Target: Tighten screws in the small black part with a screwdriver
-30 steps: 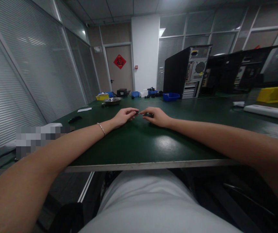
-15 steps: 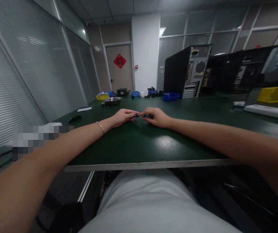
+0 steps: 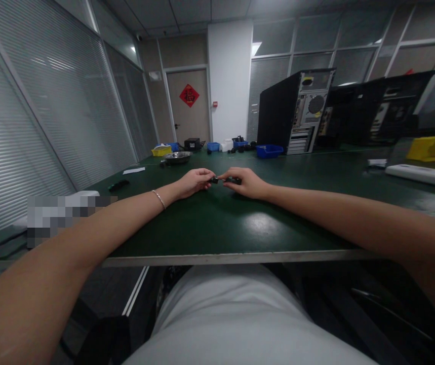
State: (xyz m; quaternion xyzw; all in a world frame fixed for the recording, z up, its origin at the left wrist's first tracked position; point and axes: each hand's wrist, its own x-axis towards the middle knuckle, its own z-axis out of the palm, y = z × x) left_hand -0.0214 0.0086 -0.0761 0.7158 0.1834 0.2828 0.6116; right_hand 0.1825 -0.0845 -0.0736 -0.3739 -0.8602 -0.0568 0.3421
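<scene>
Over the green table, my left hand [image 3: 195, 182] pinches a small black part [image 3: 214, 180] between thumb and fingertips. Its details are too small to make out. Close on the right, my right hand [image 3: 246, 183] is closed around a slim dark tool [image 3: 234, 180], which looks like a small screwdriver. The tool's thin end points left at the black part; whether they touch I cannot tell. Both forearms rest at the table [image 3: 202, 233], and the fingers hide much of what they hold.
A metal bowl [image 3: 178, 157] stands beyond my left hand. Farther back are a yellow bin [image 3: 161, 151], a blue bin [image 3: 269, 151] and a black computer tower [image 3: 281, 114]. A dark green object [image 3: 119, 185] and white paper [image 3: 133, 171] lie left; a white bar [image 3: 422, 175] lies right.
The fingers of both hands have shifted slightly, and more of the black part and the dark tool shows between them. The whole view has moved a little.
</scene>
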